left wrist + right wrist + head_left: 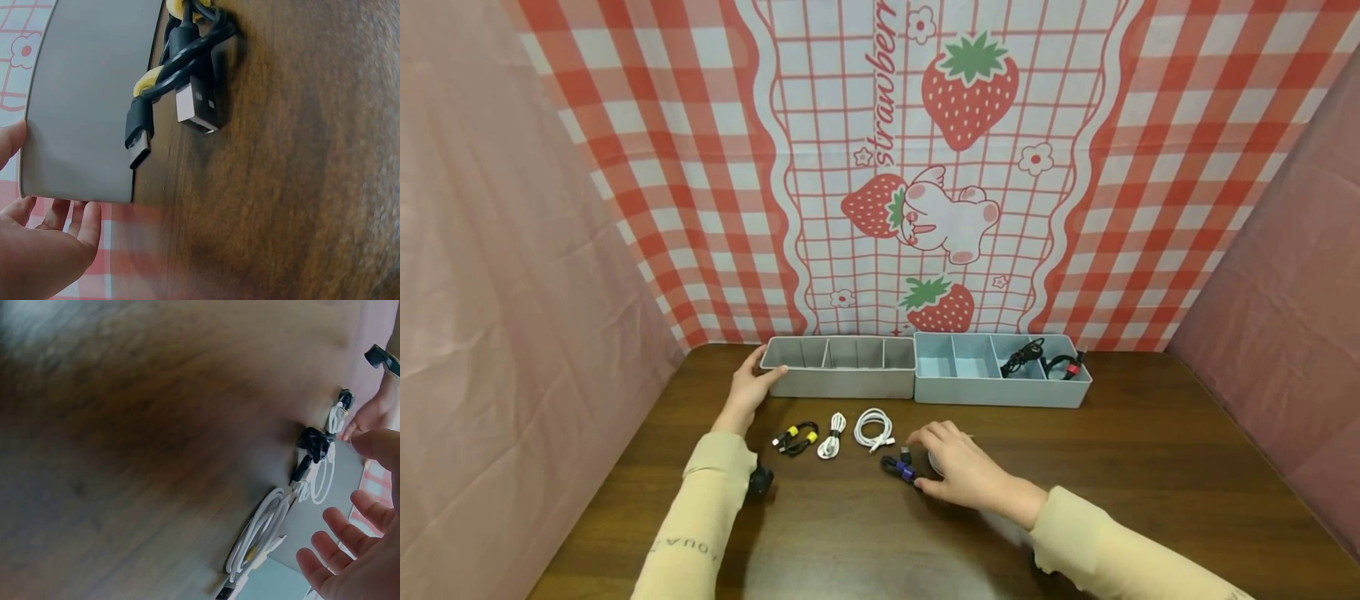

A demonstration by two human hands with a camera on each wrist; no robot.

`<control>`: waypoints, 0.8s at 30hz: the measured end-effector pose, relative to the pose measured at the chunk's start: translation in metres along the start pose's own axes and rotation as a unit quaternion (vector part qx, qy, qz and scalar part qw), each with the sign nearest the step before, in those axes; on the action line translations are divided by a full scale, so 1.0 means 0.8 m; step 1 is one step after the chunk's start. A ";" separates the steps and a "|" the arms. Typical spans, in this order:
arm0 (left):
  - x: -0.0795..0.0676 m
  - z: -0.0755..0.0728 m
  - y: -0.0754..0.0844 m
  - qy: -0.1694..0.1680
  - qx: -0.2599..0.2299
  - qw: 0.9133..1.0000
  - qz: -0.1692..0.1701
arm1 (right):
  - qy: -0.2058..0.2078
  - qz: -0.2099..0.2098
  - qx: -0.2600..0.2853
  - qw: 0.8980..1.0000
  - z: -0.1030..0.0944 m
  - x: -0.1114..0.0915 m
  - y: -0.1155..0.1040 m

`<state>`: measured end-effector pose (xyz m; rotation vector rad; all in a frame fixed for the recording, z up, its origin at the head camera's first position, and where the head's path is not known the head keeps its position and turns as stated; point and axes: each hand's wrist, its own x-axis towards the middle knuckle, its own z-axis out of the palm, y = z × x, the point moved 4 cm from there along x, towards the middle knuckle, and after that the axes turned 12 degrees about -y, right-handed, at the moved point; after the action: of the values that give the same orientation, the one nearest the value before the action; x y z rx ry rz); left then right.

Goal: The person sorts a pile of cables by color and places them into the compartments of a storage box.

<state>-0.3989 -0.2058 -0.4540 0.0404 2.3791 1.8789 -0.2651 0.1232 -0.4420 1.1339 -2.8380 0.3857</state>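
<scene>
My left hand (749, 392) holds the left end of a grey divided organizer box (842, 384), thumb at the front rim and fingers against the end wall. In the right wrist view my right hand (359, 550) has its fingers spread and relaxed. It hovers over the table beside a black USB cable with a purple tie (901, 468). A coiled white cable (256, 540) lies by that hand, mostly hidden under it in the head view. Left of these are a white cable coiled in a ring (873, 429), a bundled white cable (832, 437) and a black cable with yellow ties (796, 438).
A light blue divided box (992, 392) abuts the grey one on its right. Its right compartments hold a black cable (1024, 357) and a black cable with a red tie (1067, 367). A strawberry-print curtain (925, 208) hangs behind the brown table (835, 533).
</scene>
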 end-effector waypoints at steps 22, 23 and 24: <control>0.000 -0.001 0.000 0.002 0.008 1.000 -0.005 | -0.053 -0.029 -0.084 0.995 0.018 0.004 0.000; 0.000 -0.001 0.000 0.002 0.009 1.000 -0.005 | -0.054 -0.030 -0.088 0.994 0.019 0.005 0.000; -0.001 -0.001 0.000 0.003 0.010 1.000 -0.005 | -0.054 -0.032 -0.090 0.994 0.019 0.005 0.000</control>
<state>-0.3985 -0.2066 -0.4534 0.0248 2.3965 1.8536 -0.2676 0.1165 -0.4560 1.2389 -2.8477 0.0646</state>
